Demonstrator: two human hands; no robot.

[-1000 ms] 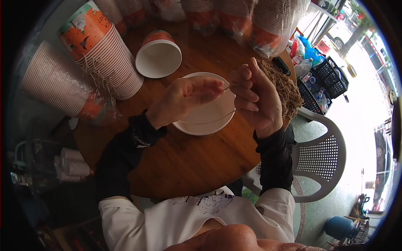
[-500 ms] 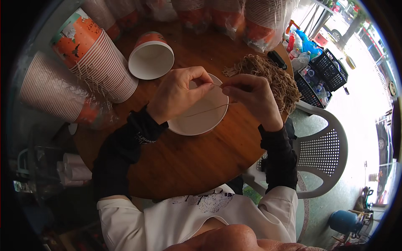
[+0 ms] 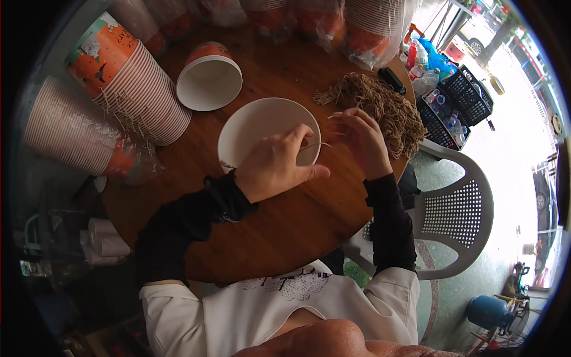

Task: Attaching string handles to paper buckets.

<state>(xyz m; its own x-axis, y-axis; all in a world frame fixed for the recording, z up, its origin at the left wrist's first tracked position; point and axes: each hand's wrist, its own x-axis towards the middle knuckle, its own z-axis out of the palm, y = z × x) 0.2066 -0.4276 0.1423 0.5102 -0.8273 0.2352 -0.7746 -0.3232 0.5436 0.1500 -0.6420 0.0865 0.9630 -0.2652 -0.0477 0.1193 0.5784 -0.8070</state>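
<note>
My left hand [image 3: 276, 163] is over the near right part of a large white paper bowl [image 3: 247, 122], thumb and forefinger spread wide apart. A thin tan cord [image 3: 321, 144] runs from behind its fingers toward the right; whether the curled fingers touch it is hidden. To the right, my right hand [image 3: 360, 140] is raised with bent, slightly blurred fingers, and a short pale cord end shows at its fingertips. Just beyond that hand lies a heap of tan cords [image 3: 380, 104]. Some dark strands lie at the bowl's near left rim, beside my left wrist.
An orange-and-white paper bucket [image 3: 209, 83] lies tipped beyond the bowl. Tall stacks of buckets [image 3: 140, 83] lean at the left, with plastic-wrapped stacks [image 3: 372, 30] along the back. The round wooden table [image 3: 267, 238] has a plastic chair [image 3: 455, 214] and a black crate [image 3: 443, 113] at its right.
My hands have separated: the left moved down and spread its thumb and forefinger, letting go of the cord it pinched. My right hand moved slightly right. More of the bowl shows.
</note>
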